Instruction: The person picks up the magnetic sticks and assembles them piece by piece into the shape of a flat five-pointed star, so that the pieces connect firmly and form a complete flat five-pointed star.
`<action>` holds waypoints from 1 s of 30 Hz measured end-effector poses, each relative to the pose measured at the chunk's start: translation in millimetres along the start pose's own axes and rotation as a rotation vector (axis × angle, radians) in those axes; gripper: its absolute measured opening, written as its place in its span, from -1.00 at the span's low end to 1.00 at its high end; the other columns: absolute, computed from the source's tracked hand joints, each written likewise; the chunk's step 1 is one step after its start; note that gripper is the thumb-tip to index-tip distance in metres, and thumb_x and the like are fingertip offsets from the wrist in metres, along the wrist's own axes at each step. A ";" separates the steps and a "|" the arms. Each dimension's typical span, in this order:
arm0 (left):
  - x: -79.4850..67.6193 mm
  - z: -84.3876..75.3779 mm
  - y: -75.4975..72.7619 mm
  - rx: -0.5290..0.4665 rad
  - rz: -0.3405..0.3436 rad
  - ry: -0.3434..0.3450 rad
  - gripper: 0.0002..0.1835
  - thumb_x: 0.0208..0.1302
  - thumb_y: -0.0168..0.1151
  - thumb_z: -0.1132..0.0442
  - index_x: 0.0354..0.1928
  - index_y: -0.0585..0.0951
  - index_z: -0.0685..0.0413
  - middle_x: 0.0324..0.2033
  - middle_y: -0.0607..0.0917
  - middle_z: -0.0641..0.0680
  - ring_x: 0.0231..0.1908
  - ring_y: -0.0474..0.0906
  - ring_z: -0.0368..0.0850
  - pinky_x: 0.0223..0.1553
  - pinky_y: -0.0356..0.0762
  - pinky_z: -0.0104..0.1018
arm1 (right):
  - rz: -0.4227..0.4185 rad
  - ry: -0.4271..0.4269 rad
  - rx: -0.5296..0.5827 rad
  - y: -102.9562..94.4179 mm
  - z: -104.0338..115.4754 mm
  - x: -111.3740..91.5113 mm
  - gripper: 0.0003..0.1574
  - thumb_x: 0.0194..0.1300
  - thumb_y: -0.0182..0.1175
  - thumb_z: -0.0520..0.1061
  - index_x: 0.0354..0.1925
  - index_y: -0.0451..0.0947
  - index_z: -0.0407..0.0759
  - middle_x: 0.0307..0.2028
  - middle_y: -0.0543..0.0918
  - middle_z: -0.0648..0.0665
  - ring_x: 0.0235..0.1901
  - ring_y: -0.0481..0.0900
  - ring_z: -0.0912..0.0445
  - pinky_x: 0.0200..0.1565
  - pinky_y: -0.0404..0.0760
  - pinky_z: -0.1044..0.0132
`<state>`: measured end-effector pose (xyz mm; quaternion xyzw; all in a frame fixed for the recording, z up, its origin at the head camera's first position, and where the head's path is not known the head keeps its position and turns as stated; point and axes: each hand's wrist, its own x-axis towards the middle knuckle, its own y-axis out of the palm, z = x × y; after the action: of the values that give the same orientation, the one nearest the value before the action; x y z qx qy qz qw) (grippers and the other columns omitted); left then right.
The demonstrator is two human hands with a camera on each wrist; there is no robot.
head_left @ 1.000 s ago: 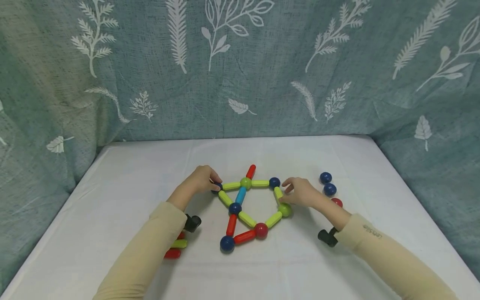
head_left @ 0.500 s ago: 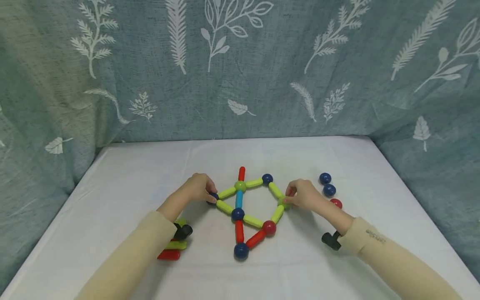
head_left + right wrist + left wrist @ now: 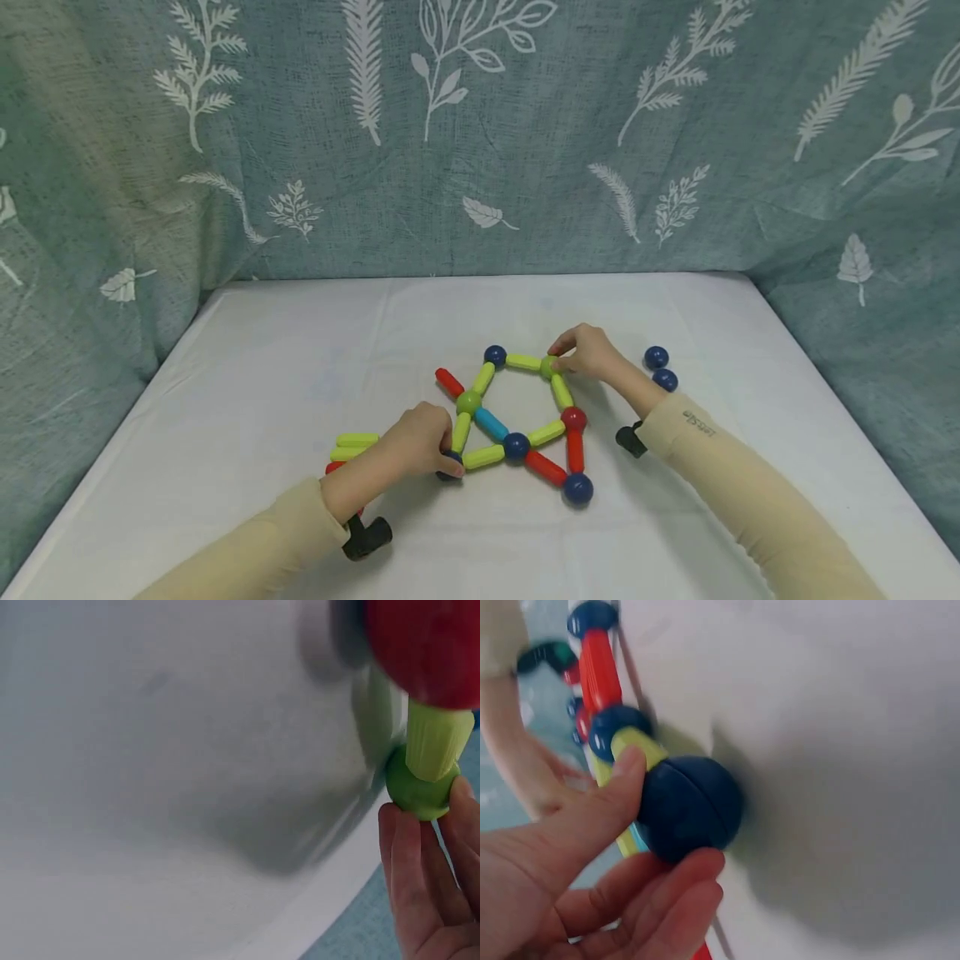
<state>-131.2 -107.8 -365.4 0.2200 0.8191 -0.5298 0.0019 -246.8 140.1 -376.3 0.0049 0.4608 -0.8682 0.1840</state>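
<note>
Rod-and-ball frame [image 3: 493, 427] sat mid-table, white cloth [image 3: 300, 342] beneath, between both hands; could not tell whether all of it touched down. Left hand [image 3: 420, 442]: thumb and fingers grasped a dark blue ball [image 3: 690, 806] at the frame's near-left corner. Right hand [image 3: 592, 354]: thumb and fingertips pinched a green ball [image 3: 409, 786] at the far-right corner. A red rod [image 3: 450, 382] jutted from the frame's other green ball [image 3: 468, 403], outer end free. Loose yellow-green rods [image 3: 356, 439] lay beside the left forearm; two loose blue balls [image 3: 656, 357], near the right forearm. Leaf-patterned curtain [image 3: 480, 167] hung behind.
</note>
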 end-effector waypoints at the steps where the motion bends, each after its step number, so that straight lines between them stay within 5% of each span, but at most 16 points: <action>1: -1.0 -3.7 2.5 -0.001 -0.002 0.006 -0.62 -0.20 0.52 0.19 -0.68 0.42 0.14 -0.73 0.40 -0.05 -0.64 0.28 -0.22 -0.61 0.24 -0.44 | 0.004 0.003 0.006 -0.4 0.6 1.5 -0.73 0.12 0.28 -0.22 -0.17 0.62 -0.31 -0.17 0.64 -0.23 -0.11 0.54 -0.07 -0.18 0.55 0.21; 6: -3.2 -15.2 11.2 -0.011 -0.005 0.016 -0.60 -0.19 0.52 0.18 -0.71 0.40 0.12 -0.77 0.35 -0.06 -0.68 0.27 -0.23 -0.65 0.20 -0.47 | 0.010 -0.003 0.015 -1.3 3.8 5.7 -0.74 0.16 0.24 -0.26 -0.15 0.61 -0.33 -0.15 0.63 -0.25 -0.19 0.57 -0.03 -0.25 0.58 0.28; 10: -4.5 -14.6 12.9 -0.041 -0.015 0.022 -0.59 -0.21 0.52 0.16 -0.73 0.41 0.12 -0.78 0.35 -0.06 -0.69 0.27 -0.23 -0.66 0.19 -0.47 | -0.003 -0.036 -0.013 -0.6 5.8 6.0 -0.76 0.16 0.23 -0.27 -0.16 0.62 -0.34 -0.16 0.64 -0.24 -0.08 0.53 -0.08 -0.12 0.54 0.20; 16: -12.1 -1.4 -3.3 -0.025 0.112 0.023 -0.70 -0.04 0.42 0.08 -0.49 0.58 0.17 -0.59 0.52 -0.04 -0.53 0.41 -0.19 -0.47 0.41 -0.34 | -0.008 -0.025 -0.013 1.1 4.7 4.3 -0.77 0.16 0.24 -0.27 -0.17 0.63 -0.32 -0.17 0.64 -0.22 -0.03 0.50 -0.10 -0.07 0.51 0.18; 23: -25.8 62.5 -41.4 -0.043 0.047 0.007 -0.74 0.14 0.25 0.23 -0.15 0.61 0.22 -0.27 0.62 0.10 -0.21 0.51 0.02 -0.17 0.50 -0.06 | -0.016 -0.029 -0.005 2.2 2.8 4.8 -0.76 0.17 0.24 -0.25 -0.16 0.63 -0.30 -0.17 0.64 -0.21 -0.03 0.49 -0.09 -0.03 0.49 0.15; 30: -33.4 119.0 -41.7 -0.119 0.074 -0.054 -0.73 0.10 0.25 0.32 -0.14 0.60 0.26 -0.23 0.59 0.10 -0.19 0.46 0.07 -0.18 0.50 -0.06 | -0.017 -0.023 -0.014 2.2 1.4 5.7 -0.75 0.18 0.22 -0.24 -0.14 0.62 -0.29 -0.16 0.64 -0.20 -0.03 0.50 -0.08 0.00 0.46 0.13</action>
<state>-143.5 -237.3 -373.6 0.2351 0.8401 -0.4856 0.0566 -251.2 136.1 -378.2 -0.0101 0.4647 -0.8665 0.1818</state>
